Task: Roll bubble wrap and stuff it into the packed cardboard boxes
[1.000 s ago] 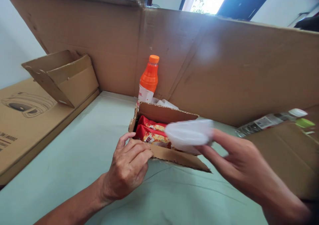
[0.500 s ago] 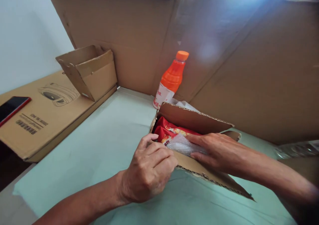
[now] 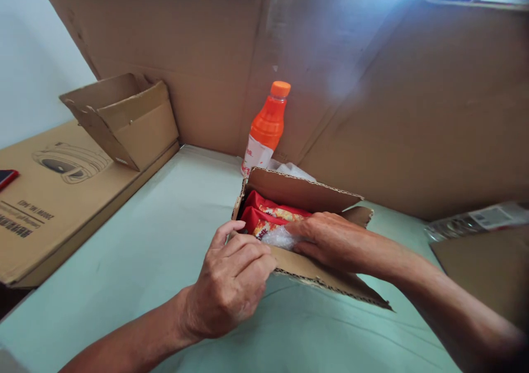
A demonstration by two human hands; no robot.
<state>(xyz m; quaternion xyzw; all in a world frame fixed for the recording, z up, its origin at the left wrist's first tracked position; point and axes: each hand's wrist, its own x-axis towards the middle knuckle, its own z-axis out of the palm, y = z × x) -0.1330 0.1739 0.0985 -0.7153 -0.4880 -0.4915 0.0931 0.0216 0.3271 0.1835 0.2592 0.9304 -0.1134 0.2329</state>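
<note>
A small open cardboard box (image 3: 303,191) sits in the middle with its flaps up. Inside lie red printed packets (image 3: 264,217), and on their near side is a piece of bubble wrap (image 3: 279,238). My left hand (image 3: 235,282) grips the near left edge of the box, its fingers curled over the cardboard. My right hand (image 3: 339,243) reaches into the box, fingers on the bubble wrap and their tips hidden. Behind the box stands a bottle of orange drink (image 3: 268,125) with an orange cap and white label.
A flat printed carton (image 3: 25,191) lies at left, bearing an open cardboard bin (image 3: 144,122) and part of a phone (image 3: 7,177). Tall cardboard (image 3: 198,59) walls the back. Clear plastic packaging (image 3: 479,219) lies at right. White wrap (image 3: 291,170) shows behind the box.
The view has swung to the right, so everything appears further left. My right hand has pushed deeper into the box, and less bubble wrap shows. My left hand keeps its hold.
</note>
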